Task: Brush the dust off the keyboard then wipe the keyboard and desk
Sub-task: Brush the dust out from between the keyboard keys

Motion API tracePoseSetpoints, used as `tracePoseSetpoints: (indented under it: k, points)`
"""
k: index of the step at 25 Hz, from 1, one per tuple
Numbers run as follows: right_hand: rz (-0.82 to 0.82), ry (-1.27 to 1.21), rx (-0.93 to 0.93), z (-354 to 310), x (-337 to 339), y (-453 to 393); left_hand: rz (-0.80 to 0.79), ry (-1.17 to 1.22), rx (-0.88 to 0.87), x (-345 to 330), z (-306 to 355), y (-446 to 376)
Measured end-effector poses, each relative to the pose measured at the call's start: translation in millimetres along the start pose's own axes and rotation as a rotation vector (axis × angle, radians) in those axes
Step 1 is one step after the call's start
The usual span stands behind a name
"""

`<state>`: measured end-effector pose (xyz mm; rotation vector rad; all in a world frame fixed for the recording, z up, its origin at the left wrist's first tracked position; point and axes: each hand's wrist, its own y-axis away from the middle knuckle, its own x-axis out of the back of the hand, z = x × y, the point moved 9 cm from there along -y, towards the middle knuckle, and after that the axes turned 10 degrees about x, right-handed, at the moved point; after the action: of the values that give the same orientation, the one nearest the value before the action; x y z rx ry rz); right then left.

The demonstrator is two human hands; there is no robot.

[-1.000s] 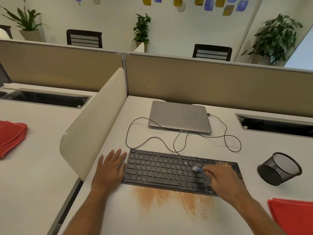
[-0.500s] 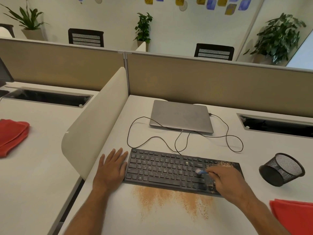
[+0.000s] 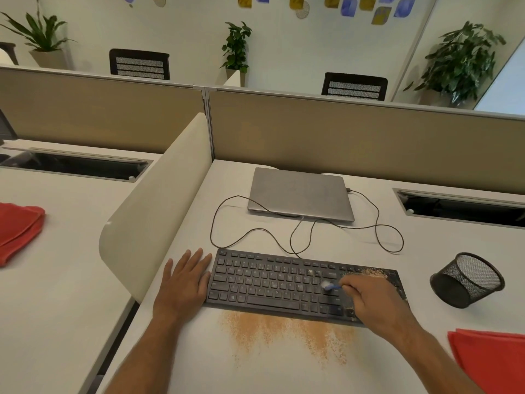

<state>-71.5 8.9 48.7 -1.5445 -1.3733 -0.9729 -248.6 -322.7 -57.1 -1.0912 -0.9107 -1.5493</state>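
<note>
White desk [image 3: 176, 351] fills the lower view, fenced at the back by tan partitions [image 3: 355, 143] and on the left by a curved cream divider [image 3: 159, 211]. Beyond the partitions stand two dark chairs [image 3: 355, 84] and potted plants [image 3: 461, 61] against a pale wall with coloured tiles.

A closed grey laptop [image 3: 301, 193] lies at the back of the desk, its cable [image 3: 389, 231] looping across the surface between it and the keyboard [image 3: 270, 282]. The keyboard sits near the front edge, long axis running left to right and slightly angled, its right end lower in the view, key rows facing the person. Orange-brown dust [image 3: 284, 331] is spread on the desk just in front of the keyboard, and more dust speckles the keyboard's right end.

A red cloth [image 3: 494, 362] lies at the right front corner; another red cloth [image 3: 17, 231] sits on the neighbouring desk, well apart. A black mesh cup [image 3: 468, 280] lies tipped on its side to the right of the keyboard, mouth toward the far right.

The left hand [image 3: 184, 282] rests flat on the desk, fingers straight and slightly spread, touching the keyboard's left edge. The right hand [image 3: 372, 302] is over the keyboard's right part, fingers curled and pinching a small blue brush [image 3: 331, 286], whose pale bristles point left onto the keys.
</note>
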Motion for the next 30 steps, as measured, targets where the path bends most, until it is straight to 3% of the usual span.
tracePoseSetpoints:
  k: [5, 11, 14, 18, 22, 27, 30]
  points:
    - [0.067, -0.023, -0.051, 9, 17, 6, 0.004, -0.005, -0.005, 0, 0, 0]
    - [-0.127, 0.041, -0.068, 21, 10, 28, 0.002, -0.004, -0.003, -2, -1, -2]
    - [-0.028, -0.008, -0.065, 16, 21, 32, 0.003, -0.001, -0.003, -2, -2, -1]
    - [-0.093, -0.003, -0.040, 12, 15, 34, 0.001, 0.013, -0.005, -1, -1, -1]
    - [-0.009, -0.043, -0.062, 14, 23, 31, 0.006, 0.012, -0.004, -1, -2, -1]
    - [-0.163, 0.135, -0.110, 23, 8, 30, 0.013, 0.008, -0.003, -1, -2, 0]
    - [-0.141, 0.181, -0.153, 31, 18, 29, 0.017, -0.001, -0.004, -1, -1, 0]
